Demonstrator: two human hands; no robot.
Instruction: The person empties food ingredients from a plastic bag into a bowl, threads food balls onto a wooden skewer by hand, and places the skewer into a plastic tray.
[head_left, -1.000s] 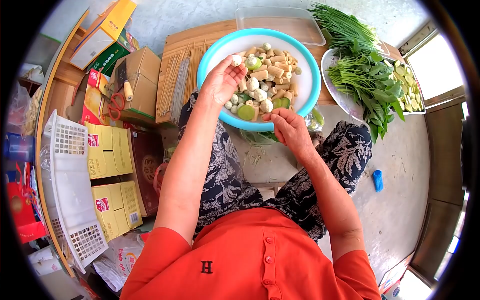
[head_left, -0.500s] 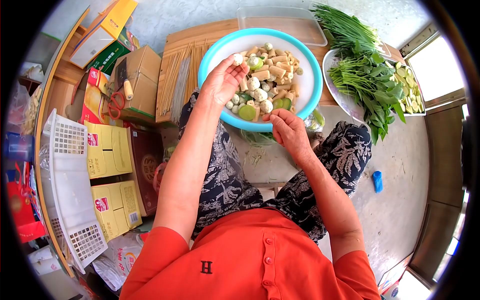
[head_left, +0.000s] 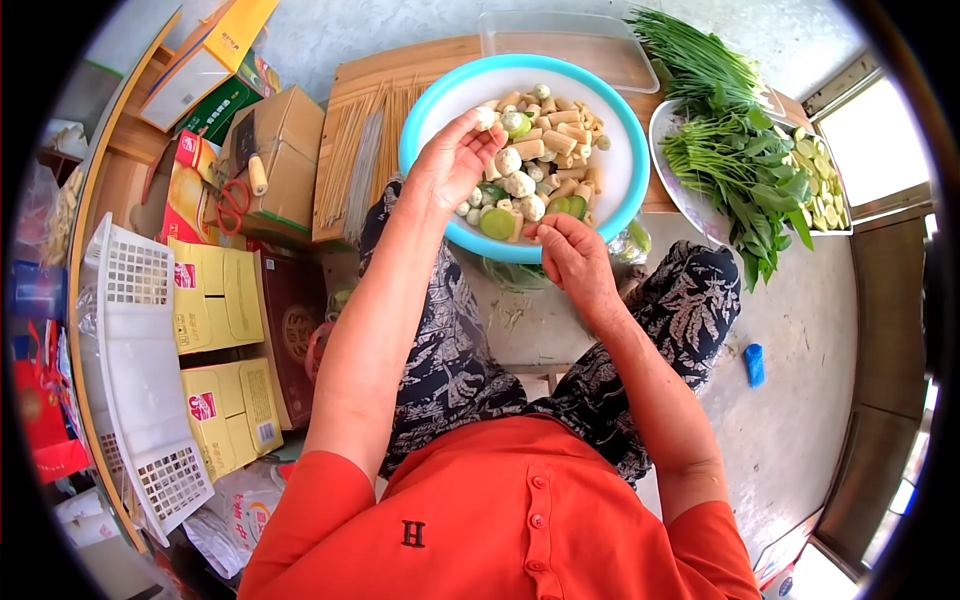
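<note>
A white basin with a turquoise rim [head_left: 632,120] holds pale tube-shaped pieces [head_left: 566,135], speckled whitish balls [head_left: 519,184] and round green slices [head_left: 497,223]. Over its left side is my left hand [head_left: 455,165], palm turned up, its fingertips closed on a whitish ball [head_left: 484,118]. A green slice and another ball show just beyond those fingers; whether they are joined to the held ball I cannot tell. My right hand [head_left: 578,262] is at the basin's near rim, thumb and forefinger pinched together. Whatever lies in that pinch is too thin or hidden to make out.
Thin wooden skewers [head_left: 352,160] lie on a wooden board [head_left: 440,63] left of the basin. Behind it stands a clear plastic tray [head_left: 570,50]. Leafy greens [head_left: 735,165] and a tray of sliced vegetables [head_left: 822,185] are at right. Scissors [head_left: 232,208] and a knife [head_left: 257,175] rest by cartons.
Both hands keep nearly the same pose, the left still on the ball and the right still pinched. The whole view has shifted very slightly.
</note>
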